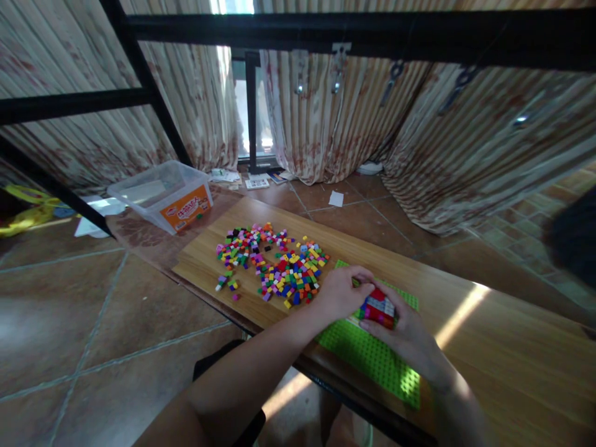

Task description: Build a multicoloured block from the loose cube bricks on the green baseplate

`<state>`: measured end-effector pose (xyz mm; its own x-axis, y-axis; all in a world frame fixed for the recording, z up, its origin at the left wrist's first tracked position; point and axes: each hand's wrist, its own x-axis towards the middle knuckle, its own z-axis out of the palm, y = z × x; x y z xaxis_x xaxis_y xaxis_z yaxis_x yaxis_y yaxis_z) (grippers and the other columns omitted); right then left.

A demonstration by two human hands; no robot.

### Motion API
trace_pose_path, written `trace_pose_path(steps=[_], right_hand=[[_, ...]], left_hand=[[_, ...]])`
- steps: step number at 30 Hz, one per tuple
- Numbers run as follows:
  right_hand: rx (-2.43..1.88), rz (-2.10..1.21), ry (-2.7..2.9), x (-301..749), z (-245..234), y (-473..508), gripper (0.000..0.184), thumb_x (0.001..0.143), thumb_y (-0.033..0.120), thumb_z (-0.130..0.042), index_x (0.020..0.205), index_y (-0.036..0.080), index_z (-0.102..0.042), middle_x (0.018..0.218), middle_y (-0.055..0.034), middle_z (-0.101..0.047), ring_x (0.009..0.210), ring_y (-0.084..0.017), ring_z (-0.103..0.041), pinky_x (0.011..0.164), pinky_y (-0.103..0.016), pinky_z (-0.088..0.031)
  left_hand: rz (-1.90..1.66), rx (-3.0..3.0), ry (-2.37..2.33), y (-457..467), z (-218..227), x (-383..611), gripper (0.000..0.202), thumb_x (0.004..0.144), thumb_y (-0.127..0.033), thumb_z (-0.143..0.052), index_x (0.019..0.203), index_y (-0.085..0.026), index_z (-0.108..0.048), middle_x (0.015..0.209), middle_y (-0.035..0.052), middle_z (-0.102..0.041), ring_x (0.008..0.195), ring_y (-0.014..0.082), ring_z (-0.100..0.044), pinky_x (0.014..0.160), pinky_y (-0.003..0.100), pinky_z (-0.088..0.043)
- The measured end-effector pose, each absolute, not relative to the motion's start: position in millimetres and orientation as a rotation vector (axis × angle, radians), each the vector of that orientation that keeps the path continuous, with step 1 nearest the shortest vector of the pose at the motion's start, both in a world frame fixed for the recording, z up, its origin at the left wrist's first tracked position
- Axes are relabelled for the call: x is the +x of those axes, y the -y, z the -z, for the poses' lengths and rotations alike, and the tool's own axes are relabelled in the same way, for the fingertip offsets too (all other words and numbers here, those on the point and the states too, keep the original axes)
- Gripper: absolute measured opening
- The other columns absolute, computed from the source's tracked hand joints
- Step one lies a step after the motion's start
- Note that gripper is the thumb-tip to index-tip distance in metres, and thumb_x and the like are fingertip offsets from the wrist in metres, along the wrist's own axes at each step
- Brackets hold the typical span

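Note:
A small block build of red, blue and grey toy bricks sits over the green studded baseplate. My right hand is wrapped around the build, thumb on its near side and fingers over its far side. At the build's left side, my left hand has its thumb and fingers curled together against it. Whatever is between those left fingertips is hidden or too small to make out. Left of the baseplate lies a spread pile of loose coloured bricks.
A clear plastic bin with an orange label stands at the bench's left end. The wooden board lies along the narrow bench. Black metal bars cross in front of the striped curtains. Papers lie on the tiled floor.

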<state>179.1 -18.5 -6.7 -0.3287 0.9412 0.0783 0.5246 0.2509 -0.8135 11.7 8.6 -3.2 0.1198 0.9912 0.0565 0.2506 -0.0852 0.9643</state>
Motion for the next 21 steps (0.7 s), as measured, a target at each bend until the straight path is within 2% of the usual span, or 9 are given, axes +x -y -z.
trace_pose_path(steps=[5,9,16,21], right_hand=[[-1.308,-0.918,1.953,178.8,7.9,18.5,0.079,0.072,0.047,-0.076,0.141,0.027,-0.045,0.128,-0.0097,-0.062,0.11,-0.03,-0.064,0.095,-0.048,-0.053],[-1.35,-0.959,1.934,177.8,6.8,17.8,0.081,0.07,0.049,-0.077,0.141,0.025,-0.045,0.126,-0.0096,-0.063,0.109,-0.03,-0.064,0.094,-0.046,-0.053],[-1.43,-0.976,1.935,180.2,6.0,17.5,0.081,0.07,0.05,-0.076,0.14,0.024,-0.045,0.123,-0.0096,-0.065,0.106,-0.03,-0.066,0.092,-0.046,-0.054],[-1.444,-1.015,1.91,179.4,1.7,19.6,0.079,0.069,0.049,-0.077,0.137,0.023,-0.047,0.117,-0.0104,-0.068,0.098,-0.029,-0.069,0.085,-0.044,-0.058]], left_hand=[[-1.078,1.097,-1.183,-16.6,12.8,20.9,0.029,0.069,-0.011,-0.067,0.097,-0.014,-0.071,0.087,0.0047,-0.071,0.071,0.0118,-0.061,0.069,0.024,-0.051],[-1.1,1.178,-1.223,-17.4,12.6,24.2,0.03,0.069,-0.009,-0.064,0.098,-0.013,-0.071,0.085,0.0048,-0.071,0.069,0.0117,-0.059,0.067,0.025,-0.05],[-1.094,1.386,-1.268,-12.6,13.8,21.4,0.025,0.076,-0.017,-0.061,0.099,-0.014,-0.072,0.092,0.0067,-0.074,0.079,0.0161,-0.065,0.074,0.028,-0.052],[-1.116,1.494,-1.235,-12.9,-0.1,0.0,0.029,0.083,-0.031,-0.06,0.099,-0.01,-0.072,0.092,0.0087,-0.073,0.078,0.0175,-0.064,0.071,0.028,-0.05]])
